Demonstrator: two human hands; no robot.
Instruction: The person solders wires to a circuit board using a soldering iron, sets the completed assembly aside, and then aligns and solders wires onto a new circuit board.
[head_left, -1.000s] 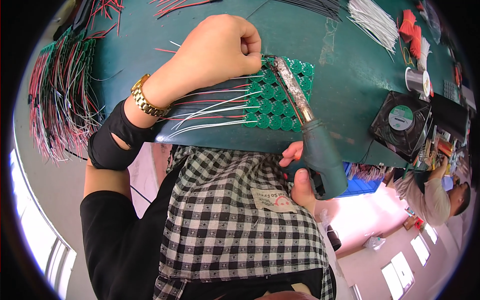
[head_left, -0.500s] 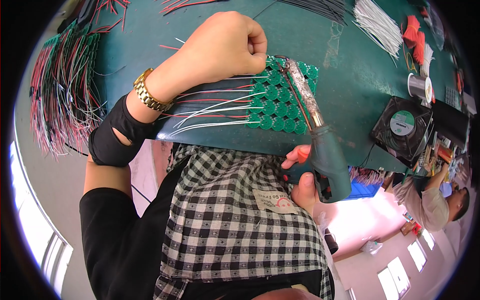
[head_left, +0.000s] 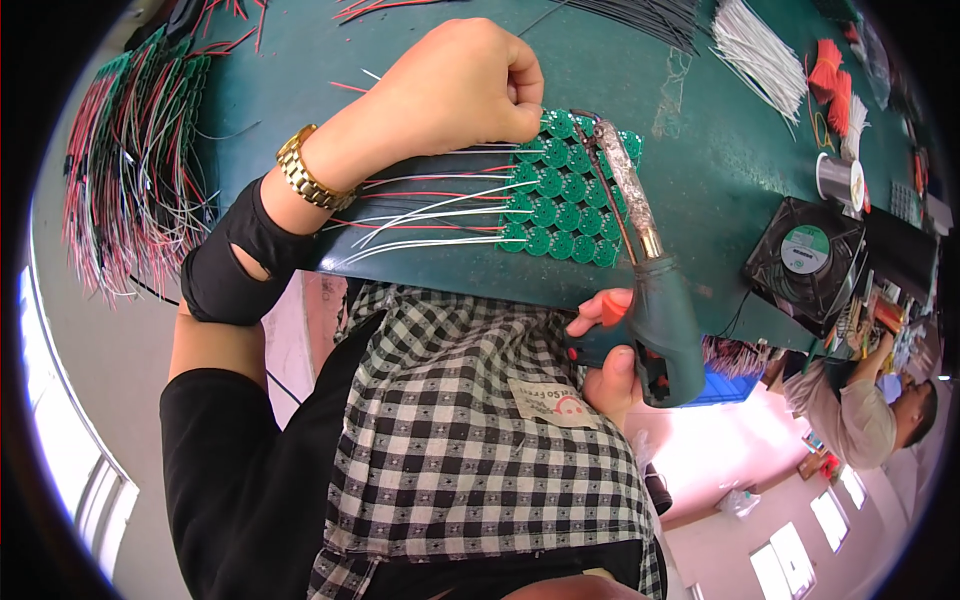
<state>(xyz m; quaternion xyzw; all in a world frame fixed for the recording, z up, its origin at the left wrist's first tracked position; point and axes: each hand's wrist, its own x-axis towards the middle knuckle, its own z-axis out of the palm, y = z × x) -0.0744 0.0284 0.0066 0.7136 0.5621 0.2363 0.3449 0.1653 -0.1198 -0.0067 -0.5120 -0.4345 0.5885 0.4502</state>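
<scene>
My left hand [head_left: 480, 85] is closed in a pinch at the upper left corner of a green circuit board panel [head_left: 570, 190] made of round units. The pinch appears to be on a thin wire, mostly hidden by the fingers; red and white wire ends [head_left: 350, 87] stick out behind the wrist. More red, white and black wires [head_left: 440, 200] run leftward from the panel's left edge. In my right hand [head_left: 612, 375] is a dark green soldering gun [head_left: 665, 320] with an orange trigger. Its metal barrel slants over the panel, the dark tip close to the left fingertips.
Wired green boards [head_left: 130, 170] hang in a bunch at the left table edge. Black wires [head_left: 640, 15], white wires [head_left: 755, 55] and red bundles [head_left: 828, 70] lie at the back. A solder spool [head_left: 840, 180] and a black fan [head_left: 805, 260] stand right. Another person [head_left: 860, 415] works beyond.
The soldering gun's tip and barrel have shifted slightly right, a little away from my left fingertips. My left hand keeps its pinch at the panel's corner.
</scene>
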